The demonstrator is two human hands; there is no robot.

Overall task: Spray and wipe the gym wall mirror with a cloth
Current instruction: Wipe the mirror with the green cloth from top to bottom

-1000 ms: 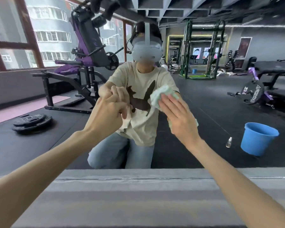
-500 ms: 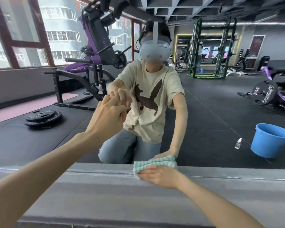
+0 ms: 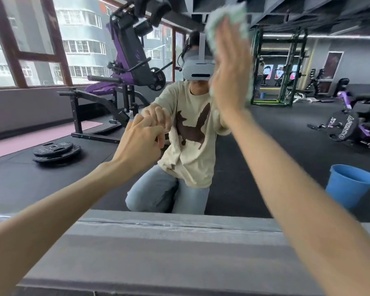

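Observation:
The wall mirror (image 3: 286, 135) fills the view and reflects me kneeling in front of it. My right hand (image 3: 229, 69) is raised high, its straight fingers pressing a pale green and white cloth (image 3: 226, 20) flat against the glass near the top of the view. My left hand (image 3: 141, 142) is curled into a fist with its knuckles against the mirror at chest height; I see nothing in it. No spray bottle is visible.
A grey ledge (image 3: 179, 253) runs along the mirror's bottom edge. Reflected in the glass are a blue bucket (image 3: 348, 184) at the right, black weight plates (image 3: 56, 151) at the left, and a purple and black gym machine (image 3: 132, 60) behind me.
My right hand swept the cloth down from mid-mirror to the bottom edge, then up to the top. My left fist stayed on the glass.

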